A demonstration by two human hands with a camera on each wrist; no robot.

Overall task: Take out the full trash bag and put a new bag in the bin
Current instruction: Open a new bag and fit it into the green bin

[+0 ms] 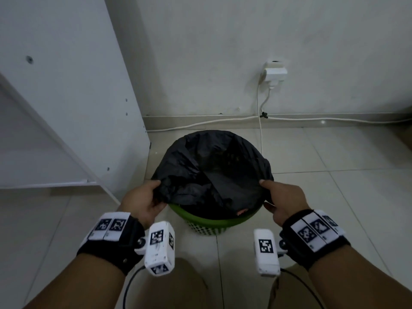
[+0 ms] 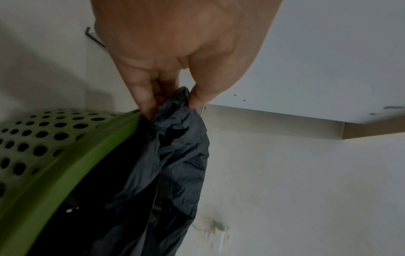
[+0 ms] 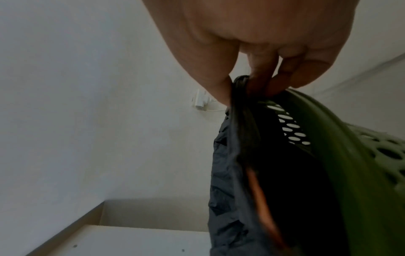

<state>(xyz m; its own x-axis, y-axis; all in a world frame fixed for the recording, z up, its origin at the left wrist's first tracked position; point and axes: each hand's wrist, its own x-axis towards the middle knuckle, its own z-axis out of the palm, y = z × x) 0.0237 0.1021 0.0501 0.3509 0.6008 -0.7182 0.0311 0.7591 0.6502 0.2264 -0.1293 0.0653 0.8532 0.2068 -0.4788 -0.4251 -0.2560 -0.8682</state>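
Two forearms wearing black wrist straps with white camera modules reach forward, the left hand (image 1: 142, 202) and the right hand (image 1: 283, 202) each pinching opposite sides of a crumpled black plastic trash bag (image 1: 207, 172). That bag sits inside a round green perforated plastic bin (image 1: 207, 224) on the tiled floor near a white wall, its near edge already pulled off the rim. Judging by this, removal is only starting: lifting the bag out remains, and no new bag is visible.

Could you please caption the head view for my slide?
Both hands, left and right, pinch the black bag at the green bin's rim.
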